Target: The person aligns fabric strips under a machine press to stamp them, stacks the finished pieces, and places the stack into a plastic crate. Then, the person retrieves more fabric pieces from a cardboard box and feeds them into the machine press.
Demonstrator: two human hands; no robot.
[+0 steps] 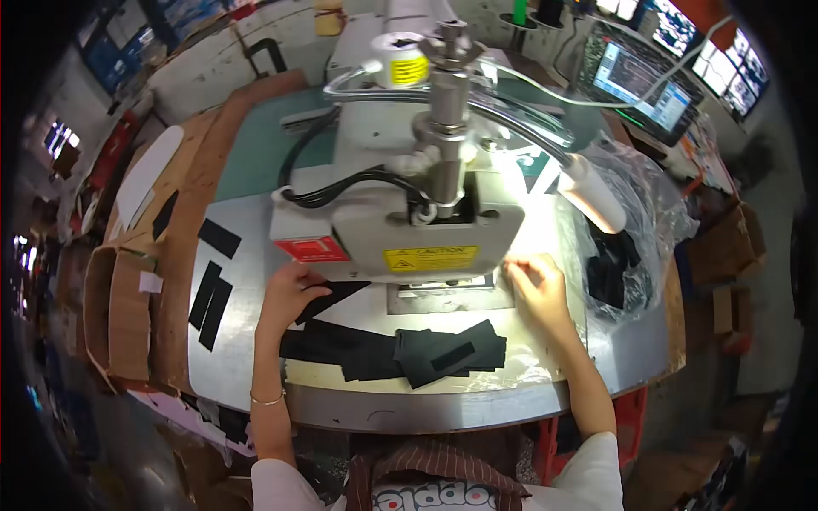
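Note:
My left hand (pixel 290 298) is closed at the edge of a black fabric piece (pixel 341 295), to the left of the sewing machine head (pixel 417 230). My right hand (pixel 538 289) is on the right of the machine head, thumb and fingers drawn together; whatever they pinch is too small to make out. Between the hands lies the metal needle plate (pixel 452 298), partly hidden under the head. In front of it, several overlapping black fabric pieces (pixel 366 349) are spread across the table, with a small dark strip (pixel 453 355) on top.
Several black strips (pixel 210 298) lie on the table's left side. A clear plastic bag (pixel 626 255) with black pieces sits at right, below a bright lamp (pixel 592 194). A screen (pixel 643 85) stands back right; a cardboard box (pixel 128 315) is at left.

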